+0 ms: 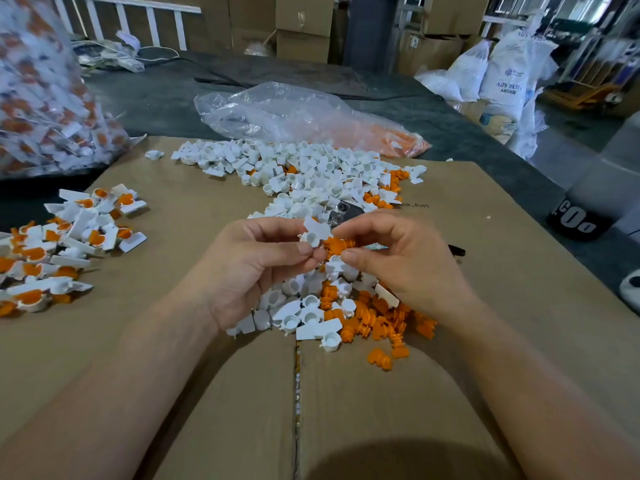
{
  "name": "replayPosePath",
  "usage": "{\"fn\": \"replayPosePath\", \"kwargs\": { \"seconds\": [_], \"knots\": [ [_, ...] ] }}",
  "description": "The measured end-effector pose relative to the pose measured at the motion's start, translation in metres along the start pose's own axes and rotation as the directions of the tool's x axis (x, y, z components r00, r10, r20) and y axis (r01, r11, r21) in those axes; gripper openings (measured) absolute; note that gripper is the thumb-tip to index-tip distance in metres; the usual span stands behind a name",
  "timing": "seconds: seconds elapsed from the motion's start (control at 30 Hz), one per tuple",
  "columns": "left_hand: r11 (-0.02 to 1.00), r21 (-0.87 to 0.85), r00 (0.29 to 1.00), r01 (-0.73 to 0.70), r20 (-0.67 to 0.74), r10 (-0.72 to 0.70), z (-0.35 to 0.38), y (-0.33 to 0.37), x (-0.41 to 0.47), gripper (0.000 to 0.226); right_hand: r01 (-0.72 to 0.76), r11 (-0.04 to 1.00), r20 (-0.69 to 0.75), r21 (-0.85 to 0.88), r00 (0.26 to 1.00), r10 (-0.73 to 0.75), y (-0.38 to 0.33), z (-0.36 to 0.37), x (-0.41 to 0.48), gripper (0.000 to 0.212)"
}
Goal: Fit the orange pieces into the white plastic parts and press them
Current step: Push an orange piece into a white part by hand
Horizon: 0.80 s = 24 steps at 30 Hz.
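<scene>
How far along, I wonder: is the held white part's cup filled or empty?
Empty: the white part in the left hand shows no orange inside.

I see stacked cardboard boxes [302, 29] along the far side, with a white railing [138, 15] at upper left. White sacks [505, 77] stand at right, beyond the dark grey table surface [156, 98]. Lighting is dim and even.

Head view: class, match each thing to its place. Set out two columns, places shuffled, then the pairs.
Things
1. small white plastic part with flat tab
2. heap of white parts fitted with orange inserts
3. crumpled clear plastic bag
4. loose orange plastic pieces

Places
A. on the dark surface beyond the brown cardboard
B. pinched by the left hand
C. on the cardboard by the right hand
D. on the cardboard's left side

Pairs: 1-B; 2-D; 3-A; 4-C
</scene>
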<state>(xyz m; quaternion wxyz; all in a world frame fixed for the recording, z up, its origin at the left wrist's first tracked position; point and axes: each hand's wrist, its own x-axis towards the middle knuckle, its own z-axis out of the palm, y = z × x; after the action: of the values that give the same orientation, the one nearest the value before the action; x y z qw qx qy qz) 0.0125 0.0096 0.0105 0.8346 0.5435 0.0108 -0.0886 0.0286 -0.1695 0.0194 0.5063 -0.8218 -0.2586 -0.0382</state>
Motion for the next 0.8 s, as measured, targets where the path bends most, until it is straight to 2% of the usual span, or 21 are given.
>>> {"fn": "replayPosePath", "kwargs": {
  "seconds": [0.2,0.33,0.4,0.47,0.6,0.7,0.8],
  "knots": [
    [0.999,0.043,0.999,-0.013,0.046,0.011,0.001,0.000,-0.002,0.019,-0.024,0.998,0.029,0.050,0.999,0.022,0.000,0.002,0.000,0.043],
    [0.998,0.054,0.998,-0.011,0.054,0.008,0.001,0.000,-0.003,0.019,0.032,0.985,0.059,-0.167,0.998,-0.022,-0.002,0.002,0.000,0.041],
    [0.999,0.051,0.999,-0.011,0.051,0.008,0.002,-0.001,-0.003,0.018,0.033,0.981,0.021,-0.193,0.999,-0.030,-0.002,0.001,0.000,0.036],
    [0.999,0.051,0.999,-0.012,0.051,0.010,0.002,-0.001,-0.003,0.018,0.013,0.987,-0.069,-0.158,0.997,-0.024,-0.003,-0.001,-0.001,0.032],
    [0.998,0.061,0.998,-0.030,0.059,0.026,0.003,-0.002,-0.002,0.017,0.010,0.996,-0.147,0.091,0.989,0.004,-0.004,0.000,-0.002,0.029],
    [0.995,0.086,0.997,-0.055,0.057,0.050,0.003,-0.003,-0.002,0.017,0.075,0.995,-0.169,0.061,0.984,-0.064,-0.008,0.004,-0.003,0.024],
    [0.985,0.152,0.996,-0.085,0.054,0.077,0.003,-0.004,-0.002,0.017,0.057,0.993,-0.134,0.099,0.990,-0.043,-0.010,0.008,-0.003,0.024]
  ]
}}
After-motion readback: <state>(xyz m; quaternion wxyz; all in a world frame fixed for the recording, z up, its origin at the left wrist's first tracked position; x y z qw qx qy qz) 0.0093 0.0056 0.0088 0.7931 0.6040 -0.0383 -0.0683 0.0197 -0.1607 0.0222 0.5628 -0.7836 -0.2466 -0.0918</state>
